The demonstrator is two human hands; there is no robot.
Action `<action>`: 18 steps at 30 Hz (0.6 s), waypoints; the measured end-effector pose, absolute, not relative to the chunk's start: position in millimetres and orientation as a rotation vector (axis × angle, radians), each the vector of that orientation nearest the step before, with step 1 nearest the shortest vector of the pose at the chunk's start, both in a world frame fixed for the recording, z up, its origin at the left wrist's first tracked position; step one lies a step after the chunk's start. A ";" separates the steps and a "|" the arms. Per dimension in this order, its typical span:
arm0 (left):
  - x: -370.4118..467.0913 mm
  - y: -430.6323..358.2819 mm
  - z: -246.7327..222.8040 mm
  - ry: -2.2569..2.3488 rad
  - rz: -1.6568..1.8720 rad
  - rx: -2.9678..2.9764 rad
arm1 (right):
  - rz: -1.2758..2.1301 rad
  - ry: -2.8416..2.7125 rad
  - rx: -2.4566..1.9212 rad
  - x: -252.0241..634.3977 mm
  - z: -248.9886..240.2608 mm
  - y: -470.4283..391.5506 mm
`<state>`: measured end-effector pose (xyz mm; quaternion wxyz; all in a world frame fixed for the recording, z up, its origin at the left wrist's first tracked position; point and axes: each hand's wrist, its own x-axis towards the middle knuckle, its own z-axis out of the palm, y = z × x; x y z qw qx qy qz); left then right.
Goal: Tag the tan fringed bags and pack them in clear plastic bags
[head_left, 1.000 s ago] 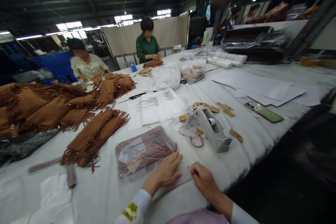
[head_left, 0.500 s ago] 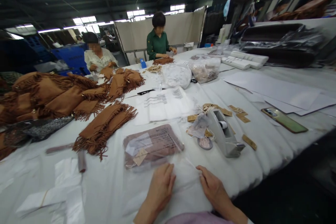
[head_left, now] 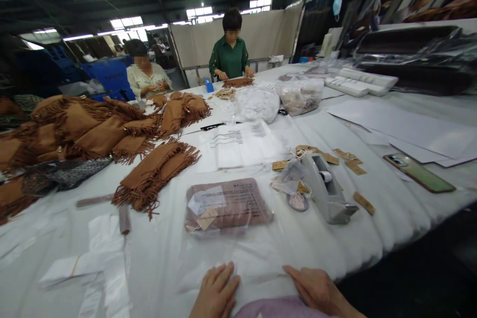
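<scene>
A clear plastic bag (head_left: 238, 251) lies on the white table with a brown flat pouch (head_left: 238, 208) inside it. A tan paper tag (head_left: 206, 218) and a pale slip (head_left: 204, 198) show through the plastic, along with printed dark lettering. My left hand (head_left: 218, 288) rests on the near, loose part of the bag, its fingers stretched out flat. At the bag's near right edge is my right hand (head_left: 316, 285), index finger pointing left and the other fingers bent under; it appears to pinch the plastic there, though the thumb is hidden.
A tape dispenser (head_left: 328, 189) stands right of the bag among cardboard tags (head_left: 363, 202). Beyond lie printed bags (head_left: 242, 149) and a phone (head_left: 419, 173). Brown fringed pieces (head_left: 152, 174) and white strips (head_left: 100, 253) are on the left. Two people work across the table.
Both my hands have moved towards my body along the bag. My left fingers have straightened and lie flat. The bag's near part now lies lower on the table.
</scene>
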<state>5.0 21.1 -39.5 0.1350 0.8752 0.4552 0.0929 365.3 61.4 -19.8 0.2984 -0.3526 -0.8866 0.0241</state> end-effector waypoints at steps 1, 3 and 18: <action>-13.1 15.4 -39.7 1.303 0.343 2.521 | 0.062 -2.359 -0.928 371.5 -18.6 60.8; -52.7 6.6 -36.5 1.496 0.489 2.461 | 0.060 -2.320 -1.058 384.9 -13.8 65.5; -123.9 54.8 -17.5 1.599 0.200 2.655 | -0.284 -2.653 -0.836 371.4 -8.6 145.6</action>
